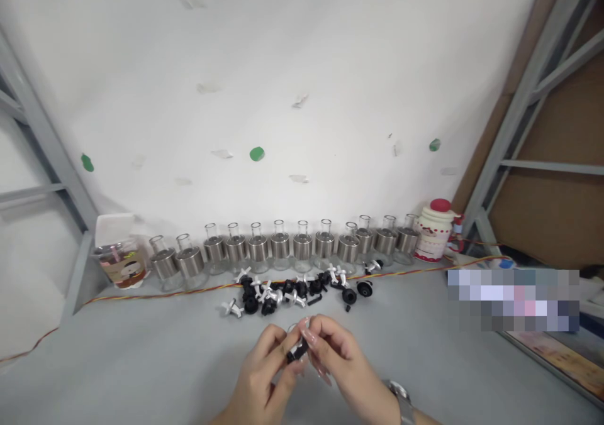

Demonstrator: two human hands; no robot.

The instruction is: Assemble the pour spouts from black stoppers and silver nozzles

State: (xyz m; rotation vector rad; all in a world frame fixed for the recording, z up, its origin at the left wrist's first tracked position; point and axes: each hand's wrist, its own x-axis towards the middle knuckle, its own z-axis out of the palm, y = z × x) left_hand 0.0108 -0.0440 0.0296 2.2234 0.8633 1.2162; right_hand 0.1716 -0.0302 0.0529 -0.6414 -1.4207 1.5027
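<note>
Close together above the grey table, both my hands are closed on one small black part with a silvery piece; its exact kind is partly hidden by fingers. My left hand grips it from the left side. From the right, my right hand pinches at its upper end. Just beyond my fingers lies a loose pile of black caps and silver-white spout-like pieces. Two round black caps, one of them this cap, lie to the right of the pile.
A row of glass bottles with metal sleeves stands along the white wall. A lidded container is at the left end, a cream jar with red top at the right. A twisted wire crosses the table.
</note>
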